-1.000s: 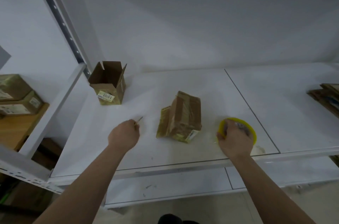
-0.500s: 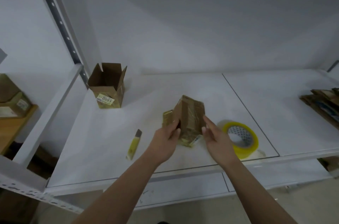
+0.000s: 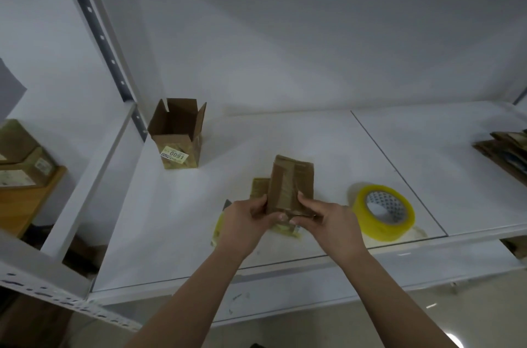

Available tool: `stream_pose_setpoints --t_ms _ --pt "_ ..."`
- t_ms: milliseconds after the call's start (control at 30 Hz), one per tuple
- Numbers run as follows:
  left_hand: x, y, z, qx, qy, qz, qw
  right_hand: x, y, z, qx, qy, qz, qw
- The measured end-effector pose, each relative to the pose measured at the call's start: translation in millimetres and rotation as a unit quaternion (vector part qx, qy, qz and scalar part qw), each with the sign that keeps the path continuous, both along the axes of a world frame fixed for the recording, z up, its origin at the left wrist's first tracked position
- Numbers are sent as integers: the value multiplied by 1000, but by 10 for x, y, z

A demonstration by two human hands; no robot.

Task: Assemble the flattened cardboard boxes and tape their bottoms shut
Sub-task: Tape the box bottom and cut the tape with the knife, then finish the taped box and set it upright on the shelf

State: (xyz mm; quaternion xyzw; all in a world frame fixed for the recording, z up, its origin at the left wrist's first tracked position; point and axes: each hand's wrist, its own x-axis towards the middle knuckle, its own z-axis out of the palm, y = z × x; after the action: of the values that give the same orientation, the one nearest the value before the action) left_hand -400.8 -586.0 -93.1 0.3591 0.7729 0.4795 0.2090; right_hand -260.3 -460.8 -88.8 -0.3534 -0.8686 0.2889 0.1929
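Both hands, L [image 3: 245,222] & R [image 3: 330,220], grip taped box [image 3: 291,185], tape roll [image 3: 382,212] nearby

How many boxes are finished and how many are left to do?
One open box stands finished at the back of the shelf. The left hand and right hand both hold a second box, which shows tape across its upturned side, so it looks nearly done. The tape roll lies beside it. A stack of flat boxes waits at the right; how many, I cannot tell.
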Motion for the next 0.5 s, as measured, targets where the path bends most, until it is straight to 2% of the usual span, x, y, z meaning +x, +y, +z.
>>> stream_pose_setpoints --t_ms 233,500 --pt "28 18 -69 6 67 48 997 -81 -58 -25 77 -13 -12 997" --pt "95 -40 -107 6 123 108 986 -96 -84 3 67 -35 -19 997"
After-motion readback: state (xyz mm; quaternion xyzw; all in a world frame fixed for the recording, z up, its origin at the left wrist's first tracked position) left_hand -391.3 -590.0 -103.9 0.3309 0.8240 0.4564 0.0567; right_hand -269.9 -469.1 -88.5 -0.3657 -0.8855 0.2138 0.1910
